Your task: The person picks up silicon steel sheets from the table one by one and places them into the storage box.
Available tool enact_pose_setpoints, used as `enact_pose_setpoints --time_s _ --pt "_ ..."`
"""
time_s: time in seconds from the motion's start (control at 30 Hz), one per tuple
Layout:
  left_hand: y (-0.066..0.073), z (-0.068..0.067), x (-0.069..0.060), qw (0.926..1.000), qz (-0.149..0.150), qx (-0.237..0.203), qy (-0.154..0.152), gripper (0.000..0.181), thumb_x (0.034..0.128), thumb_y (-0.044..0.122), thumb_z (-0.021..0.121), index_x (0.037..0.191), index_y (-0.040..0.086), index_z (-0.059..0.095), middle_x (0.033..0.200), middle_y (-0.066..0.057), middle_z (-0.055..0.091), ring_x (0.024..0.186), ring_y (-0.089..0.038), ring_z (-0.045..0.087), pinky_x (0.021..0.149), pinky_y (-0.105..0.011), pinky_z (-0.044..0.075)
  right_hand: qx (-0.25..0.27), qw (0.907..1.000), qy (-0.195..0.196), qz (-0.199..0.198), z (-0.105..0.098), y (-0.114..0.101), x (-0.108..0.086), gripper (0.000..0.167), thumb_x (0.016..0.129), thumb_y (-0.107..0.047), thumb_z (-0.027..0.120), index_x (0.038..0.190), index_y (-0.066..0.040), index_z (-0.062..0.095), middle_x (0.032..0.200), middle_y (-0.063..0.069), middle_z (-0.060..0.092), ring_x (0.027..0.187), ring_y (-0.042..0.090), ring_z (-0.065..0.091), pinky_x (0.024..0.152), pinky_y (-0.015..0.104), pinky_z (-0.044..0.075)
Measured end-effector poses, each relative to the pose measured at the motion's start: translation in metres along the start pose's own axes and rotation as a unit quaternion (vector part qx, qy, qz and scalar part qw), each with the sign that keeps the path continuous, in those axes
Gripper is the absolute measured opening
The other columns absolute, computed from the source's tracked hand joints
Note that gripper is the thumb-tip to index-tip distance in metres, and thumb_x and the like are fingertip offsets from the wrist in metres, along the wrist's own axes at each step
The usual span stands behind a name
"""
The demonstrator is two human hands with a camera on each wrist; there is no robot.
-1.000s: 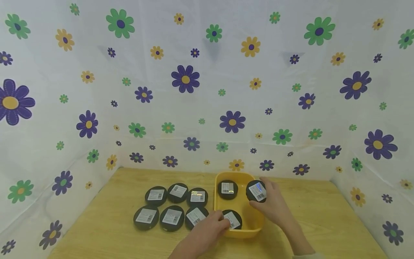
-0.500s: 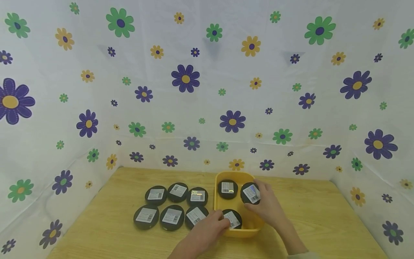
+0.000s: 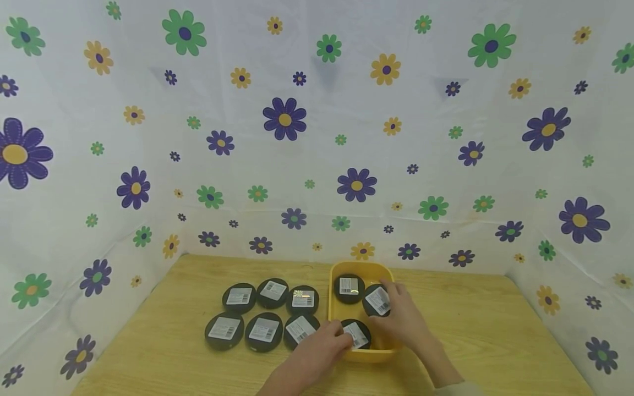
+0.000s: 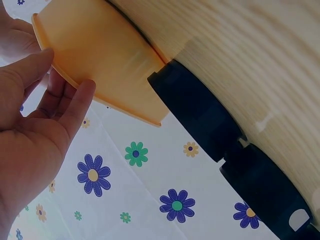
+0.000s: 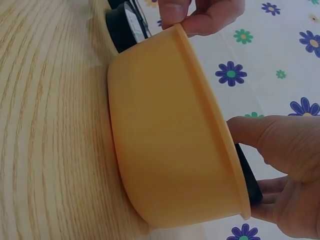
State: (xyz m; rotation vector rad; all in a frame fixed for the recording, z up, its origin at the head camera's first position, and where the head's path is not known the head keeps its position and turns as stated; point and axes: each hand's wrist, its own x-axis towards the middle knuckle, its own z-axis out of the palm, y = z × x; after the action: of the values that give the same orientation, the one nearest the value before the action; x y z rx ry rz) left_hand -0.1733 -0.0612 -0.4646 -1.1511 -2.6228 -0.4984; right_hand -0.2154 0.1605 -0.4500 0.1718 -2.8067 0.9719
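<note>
Tabletop [image 3: 505, 319] passable right, 6 discs [image 3: 263, 329] obstructing (left)

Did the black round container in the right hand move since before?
Yes: in the head view, the black round container has moved left, and slightly down the picture, against the yellow bin.

Black disc [image 3: 377, 301], white-labelled, over yellow bin [image 3: 371, 356]

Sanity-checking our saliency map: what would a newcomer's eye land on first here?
Probably the flower-patterned backdrop, filling most of the head view behind the wooden table. Next, the bright yellow bin, its rim pinched by the left hand, while the right hand holds a labelled black disc at its right side. Then six more black discs, in two rows left of the bin.
</note>
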Motion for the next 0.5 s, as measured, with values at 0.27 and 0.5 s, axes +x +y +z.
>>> enact_pose_setpoints --time_s 0.27,0.5 --pt "0.000 0.001 -0.001 1.0000 0.001 0.002 0.008 0.006 0.0950 0.016 0.066 0.093 0.022 0.067 0.085 0.007 0.044 0.076 -0.006 0.044 0.060 -0.012 0.036 -0.026 0.9996 -0.005 0.007 0.008 0.002 0.003 0.089 0.069 -0.021 0.088 0.144 -0.007 0.045 0.128 0.022 0.052 0.103 0.030 0.053 0.084 0.048 0.052" --pt "0.000 0.001 0.000 1.0000 0.000 0.004 0.002 0.007 0.0952 0.016 0.065 0.093 0.022 0.066 0.085 0.007 0.044 0.074 -0.005 0.042 0.059 -0.012 0.036 -0.057 0.9983 0.004 -0.013 0.014 0.007 0.003 0.087 0.069 -0.024 0.089 0.142 -0.004 0.046 0.131 0.023 0.053 0.115 0.038 0.050 0.093 0.054 0.047"
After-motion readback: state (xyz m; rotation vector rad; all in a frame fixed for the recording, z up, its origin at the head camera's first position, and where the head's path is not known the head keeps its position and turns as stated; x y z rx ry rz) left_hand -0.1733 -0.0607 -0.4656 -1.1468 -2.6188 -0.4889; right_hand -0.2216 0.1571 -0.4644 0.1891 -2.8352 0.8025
